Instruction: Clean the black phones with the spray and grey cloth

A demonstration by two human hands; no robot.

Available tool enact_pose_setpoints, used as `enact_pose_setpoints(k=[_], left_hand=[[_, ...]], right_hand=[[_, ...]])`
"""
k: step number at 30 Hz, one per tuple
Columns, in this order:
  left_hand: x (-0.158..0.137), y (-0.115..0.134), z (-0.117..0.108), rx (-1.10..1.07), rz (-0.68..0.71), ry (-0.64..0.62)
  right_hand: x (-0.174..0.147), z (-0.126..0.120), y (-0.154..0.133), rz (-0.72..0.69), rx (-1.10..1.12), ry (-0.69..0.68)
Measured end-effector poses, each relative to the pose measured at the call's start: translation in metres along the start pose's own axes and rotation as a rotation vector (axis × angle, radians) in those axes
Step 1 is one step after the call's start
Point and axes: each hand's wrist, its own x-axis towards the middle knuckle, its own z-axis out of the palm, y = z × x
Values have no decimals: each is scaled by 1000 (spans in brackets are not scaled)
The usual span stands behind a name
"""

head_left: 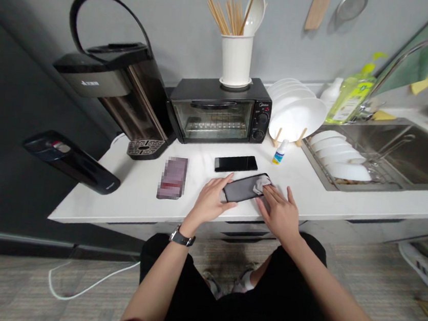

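1. Lying near the front edge of the worktop (135,204): one phone (238,189), screen upward, its right end angled toward the back edge. Flat oblong, smooth dark-grey face, black rim.
2. One left hand (209,199), a watch (182,237) strapped at the wrist: clamped on the phone's left end, thumb at the near side, fingers at the far. The phone is apparently held so that sliding is prevented.
3. One right hand (281,212): fingers closed together on a cloth (261,183), thumb spread apart. The cloth is pressed against the phone's right end, presumably bunched so that a pad is made.
4. Cloth: pale, thin, crumpled; fibre cannot be told.
5. One second phone (235,164): black, glossy, laid just behind the first, perhaps set out of the hands' way.
6. One bottle (280,152): small, white, blue-and-yellow label; stood near the left edge of the sink (321,177), presumably for easy reach.
7. One obscured item (173,178): roughly oblong, placed left of the phone; nature cannot be told.
8. One oven (219,112): black box, glass door, set toward the back edge. A white pot (236,60) of slender wooden chopsticks (218,16) is carried on top.
9. Plates (298,118): white, round, glossy, racked on edge between oven and sink.
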Motion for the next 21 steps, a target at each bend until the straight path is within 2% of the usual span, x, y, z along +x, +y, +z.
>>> enact_pose_setpoints(k=[8,15,21], left_hand=[[1,0,-1,0,8,-11],[2,0,-1,-13,0,-7],[2,-1,1,-23,-3,15]], right_hand=[[22,-1,-13,66,1,-18],[44,9,-17,82,-12,-30],[47,16,-54,39,4,-49]])
